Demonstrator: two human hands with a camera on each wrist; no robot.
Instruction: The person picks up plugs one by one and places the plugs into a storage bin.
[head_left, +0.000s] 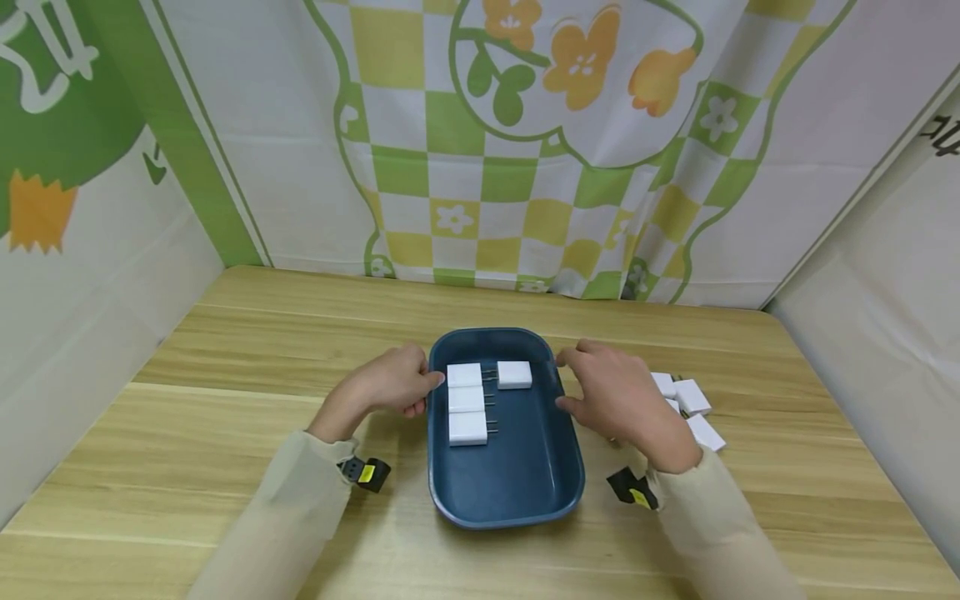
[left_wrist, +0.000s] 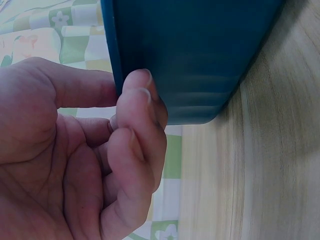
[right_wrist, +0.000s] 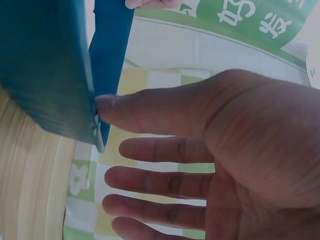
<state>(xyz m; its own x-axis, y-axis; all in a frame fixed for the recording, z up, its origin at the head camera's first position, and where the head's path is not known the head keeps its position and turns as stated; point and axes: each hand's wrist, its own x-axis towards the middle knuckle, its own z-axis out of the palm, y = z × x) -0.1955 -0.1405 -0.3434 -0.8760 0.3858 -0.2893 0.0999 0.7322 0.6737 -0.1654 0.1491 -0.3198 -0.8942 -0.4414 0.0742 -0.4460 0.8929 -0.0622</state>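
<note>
A dark blue tray (head_left: 510,479) lies in front of me with white plug adapters in it. Three adapters (head_left: 467,400) form a column along its left wall, their metal prongs pointing right. Another adapter (head_left: 513,375) sits at the upper right, prongs facing the column. My left hand (head_left: 396,382) pinches the tray's left rim, thumb on top and fingers curled against the outer wall (left_wrist: 180,60). On the other side, my right hand (head_left: 618,396) has its thumb touching the right rim (right_wrist: 95,117), while its other fingers stretch out straight.
Several more white adapters (head_left: 692,397) lie on the wooden table (head_left: 300,317) to the right, partly hidden behind my right hand and wrist. A patterned curtain (head_left: 525,183) hangs at the table's back edge, with white cloth at both sides.
</note>
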